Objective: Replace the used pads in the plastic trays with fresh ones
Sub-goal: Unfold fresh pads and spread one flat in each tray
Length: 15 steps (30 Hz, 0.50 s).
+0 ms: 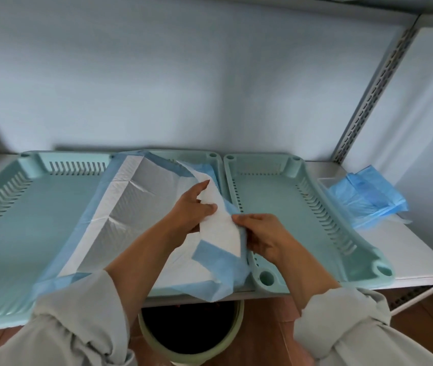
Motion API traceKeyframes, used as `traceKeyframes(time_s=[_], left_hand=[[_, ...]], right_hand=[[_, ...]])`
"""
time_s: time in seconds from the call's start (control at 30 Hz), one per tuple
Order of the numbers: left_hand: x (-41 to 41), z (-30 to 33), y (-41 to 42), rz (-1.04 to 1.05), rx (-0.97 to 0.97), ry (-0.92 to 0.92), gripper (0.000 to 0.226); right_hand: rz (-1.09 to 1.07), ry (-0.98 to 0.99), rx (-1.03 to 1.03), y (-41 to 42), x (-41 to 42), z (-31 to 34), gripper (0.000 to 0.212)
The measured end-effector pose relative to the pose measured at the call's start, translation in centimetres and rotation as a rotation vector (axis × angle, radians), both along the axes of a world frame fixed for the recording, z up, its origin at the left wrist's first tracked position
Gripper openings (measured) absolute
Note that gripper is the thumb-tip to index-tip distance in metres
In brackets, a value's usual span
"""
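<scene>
A metal shelf (408, 249) carried two pale green plastic trays side by side: the left tray (25, 207) wide, the right tray (289, 207) bare. A blue-edged white pad (136, 207) lay partly unfolded over the left tray's right half. The left hand (191, 210) and right hand (265, 233) both pinched its raised flap. Folded blue pads (366, 196), perhaps several, sat right of the trays. A bin (191, 336) stood below.

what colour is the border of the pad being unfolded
Light blue, around a white middle; the pad shows best in the head view.
</scene>
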<state>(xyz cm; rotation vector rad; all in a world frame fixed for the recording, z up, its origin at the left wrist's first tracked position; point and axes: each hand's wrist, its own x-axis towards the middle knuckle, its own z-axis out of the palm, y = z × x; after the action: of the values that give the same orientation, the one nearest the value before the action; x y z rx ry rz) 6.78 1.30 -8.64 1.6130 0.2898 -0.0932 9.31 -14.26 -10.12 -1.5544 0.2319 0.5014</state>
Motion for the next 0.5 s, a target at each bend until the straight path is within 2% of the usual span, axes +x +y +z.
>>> traceKeyframes(time_s=[0.07, 0.2, 0.3, 0.4, 0.5], left_hand=[[-0.2, 0.0, 0.0, 0.000, 0.105, 0.006, 0.057], [-0.6, 0.3, -0.5, -0.025, 0.091, -0.032, 0.052], [-0.8, -0.1, -1.0, -0.126, 0.105, -0.037, 0.056], [-1.0, -0.8, -1.5, -0.210, 0.124, 0.001, 0.060], [-0.9, -1.4, -2.1, -0.282, 0.204, 0.047, 0.067]], right_hand=[[-0.089, -0.127, -0.021, 0.0, 0.3, 0.1, 0.008], [-0.204, -0.478, -0.260, -0.5, 0.6, 1.1, 0.007], [-0.333, -0.603, -0.269, -1.9, 0.7, 1.9, 0.011], [-0.554, -0.716, -0.312, -4.3, 0.9, 1.9, 0.009], [-0.701, -0.738, -0.361, -7.0, 0.6, 1.4, 0.009]])
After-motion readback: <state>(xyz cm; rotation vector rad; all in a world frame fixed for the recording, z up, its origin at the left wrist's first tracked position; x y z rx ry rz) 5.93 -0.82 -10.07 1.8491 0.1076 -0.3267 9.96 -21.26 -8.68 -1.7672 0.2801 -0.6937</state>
